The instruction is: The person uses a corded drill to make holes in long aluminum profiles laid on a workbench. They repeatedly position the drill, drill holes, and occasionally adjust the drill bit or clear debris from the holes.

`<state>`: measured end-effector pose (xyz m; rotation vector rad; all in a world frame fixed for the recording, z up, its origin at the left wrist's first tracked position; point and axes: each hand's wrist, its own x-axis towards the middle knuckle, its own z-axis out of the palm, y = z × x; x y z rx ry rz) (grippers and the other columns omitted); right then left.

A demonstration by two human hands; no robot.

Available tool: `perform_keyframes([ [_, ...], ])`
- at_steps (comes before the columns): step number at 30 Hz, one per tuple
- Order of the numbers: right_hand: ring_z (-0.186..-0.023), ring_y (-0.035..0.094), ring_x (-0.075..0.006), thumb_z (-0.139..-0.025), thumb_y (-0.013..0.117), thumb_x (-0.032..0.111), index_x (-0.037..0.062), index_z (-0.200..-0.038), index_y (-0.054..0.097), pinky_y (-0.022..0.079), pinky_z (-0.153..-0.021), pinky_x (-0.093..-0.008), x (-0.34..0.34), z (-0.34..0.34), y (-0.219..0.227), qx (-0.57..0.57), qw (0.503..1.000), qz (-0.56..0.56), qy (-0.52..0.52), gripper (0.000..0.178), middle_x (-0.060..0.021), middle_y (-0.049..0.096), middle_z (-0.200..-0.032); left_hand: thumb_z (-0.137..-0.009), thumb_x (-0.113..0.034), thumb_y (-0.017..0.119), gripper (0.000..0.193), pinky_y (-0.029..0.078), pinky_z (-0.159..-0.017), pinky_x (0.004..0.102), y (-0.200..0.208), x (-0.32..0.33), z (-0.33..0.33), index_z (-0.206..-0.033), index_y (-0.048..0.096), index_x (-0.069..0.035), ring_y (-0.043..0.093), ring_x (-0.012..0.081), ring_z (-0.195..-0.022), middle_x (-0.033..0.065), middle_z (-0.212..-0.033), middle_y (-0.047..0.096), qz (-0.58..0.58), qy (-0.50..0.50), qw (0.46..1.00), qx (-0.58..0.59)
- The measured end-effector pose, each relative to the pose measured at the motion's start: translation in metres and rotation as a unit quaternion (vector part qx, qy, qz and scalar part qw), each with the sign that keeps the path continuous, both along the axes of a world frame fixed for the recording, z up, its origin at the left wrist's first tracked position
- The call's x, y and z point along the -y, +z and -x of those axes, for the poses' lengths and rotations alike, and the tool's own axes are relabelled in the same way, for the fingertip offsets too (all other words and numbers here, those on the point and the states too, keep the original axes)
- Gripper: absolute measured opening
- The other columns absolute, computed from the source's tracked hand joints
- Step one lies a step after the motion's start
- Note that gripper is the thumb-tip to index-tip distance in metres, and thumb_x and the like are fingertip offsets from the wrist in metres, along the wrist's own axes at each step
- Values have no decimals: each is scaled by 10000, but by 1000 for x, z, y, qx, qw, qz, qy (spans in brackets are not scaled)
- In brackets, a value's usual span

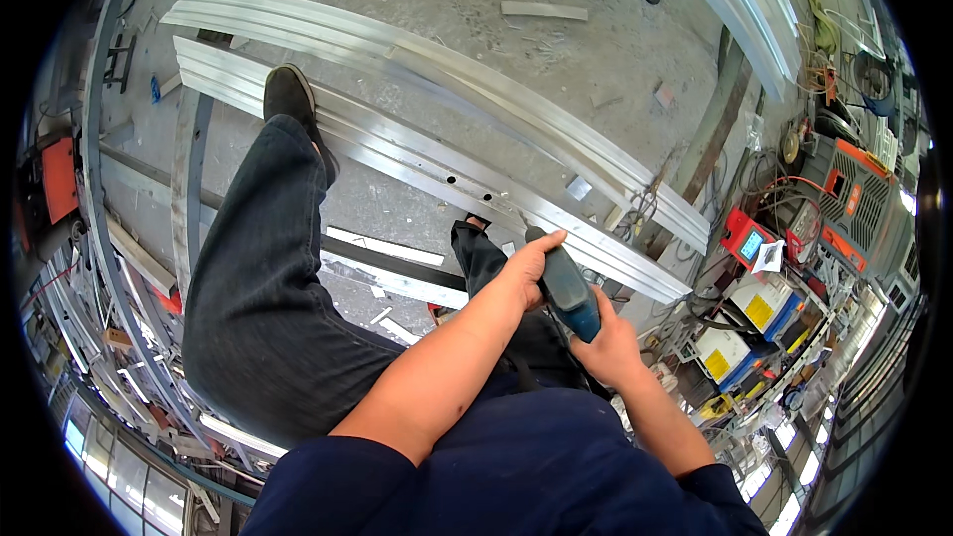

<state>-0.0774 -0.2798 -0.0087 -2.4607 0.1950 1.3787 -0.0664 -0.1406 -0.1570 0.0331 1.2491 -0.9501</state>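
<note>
Both my hands hold a dark teal power drill (568, 290) in front of my body. My left hand (531, 268) is wrapped round its front part, while my right hand (608, 339) grips its rear end. The drill's nose points away from me at the nearer silvery metal profile (397, 157), a long ribbed length. Whether the bit touches the metal I cannot tell. Two dark round holes (469, 188) show in that profile, left of the drill. My black shoe (289, 94) rests on the profile towards its left end.
A second long profile (437, 69) lies just beyond, on steel beams (189, 159). More profiles (730, 0) are stacked at the far right. To the right stand an orange and grey machine (856, 194), a red box with a screen (745, 236) and tangled cables. Offcuts (544, 10) litter the concrete floor.
</note>
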Motion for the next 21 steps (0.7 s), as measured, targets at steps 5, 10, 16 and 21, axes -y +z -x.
perform_keyframes([
  [5,-870,662,-500,-745,710,181,39,-1466,413,531,-787,-539,4,5,-9,8,999,-30,7,792,-294,688,-878,-849,-279,797,339,587,-691,433,-22,8,13,-1009,636,-26,680,248,-728,94,-868,678,-4,-5,1000,-10],
  [10,-837,667,-496,-751,706,185,32,-1469,410,534,-774,-546,1,5,-9,4,999,-29,17,792,-289,687,-844,-854,-238,779,285,586,-641,409,-22,11,18,-960,644,-10,672,249,-659,103,-827,680,-54,-9,998,-22],
  [16,-852,668,-496,-744,711,175,39,-1465,414,537,-779,-541,1,4,-13,6,999,-30,16,791,-294,690,-872,-859,-211,767,258,580,-641,400,-26,12,17,-955,648,-3,672,249,-667,104,-826,681,-62,-6,998,-13],
  [21,-839,658,-506,-742,699,144,58,-1453,432,526,-749,-537,4,3,-19,29,999,-41,15,764,-298,676,-837,-858,-207,766,260,577,-642,396,-30,13,16,-956,649,4,672,246,-671,110,-831,681,-59,9,998,-11],
])
